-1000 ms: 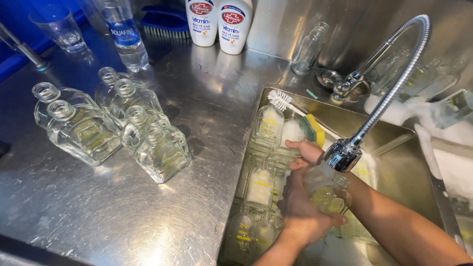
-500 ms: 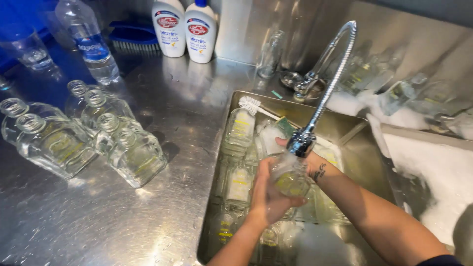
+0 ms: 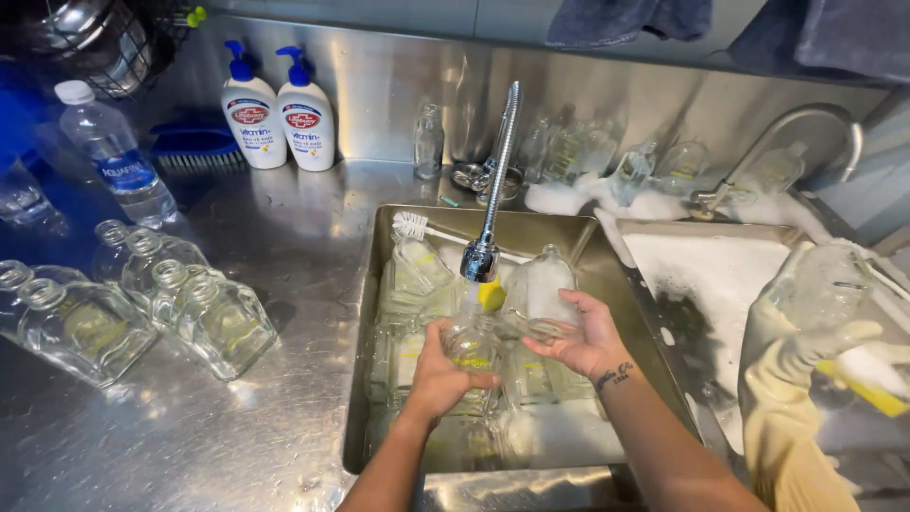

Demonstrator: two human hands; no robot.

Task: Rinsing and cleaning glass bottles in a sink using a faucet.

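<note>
My left hand [image 3: 444, 377] grips a clear glass bottle [image 3: 471, 343] held under the spray head of the flexible faucet [image 3: 482, 258], over the steel sink [image 3: 372, 313]. My right hand [image 3: 580, 338] supports the same bottle from the right side, palm turned up, fingers partly curled. Several more clear bottles lie in the sink below, among foam. A white bottle brush [image 3: 413, 226] rests at the sink's back left corner.
Several washed glass bottles [image 3: 142, 303] lie on the steel counter at left. Two soap pump bottles [image 3: 277, 114], a blue scrub brush [image 3: 194, 150] and a plastic water bottle [image 3: 114, 152] stand behind. At right, a co-worker's gloved hand [image 3: 806, 379] scrubs a bottle over a foamy sink [image 3: 701, 275].
The view has swung right and up, bringing the second sink and the co-worker's glove into sight. My hands still hold the bottle under the faucet, with the right palm now opened beside it.
</note>
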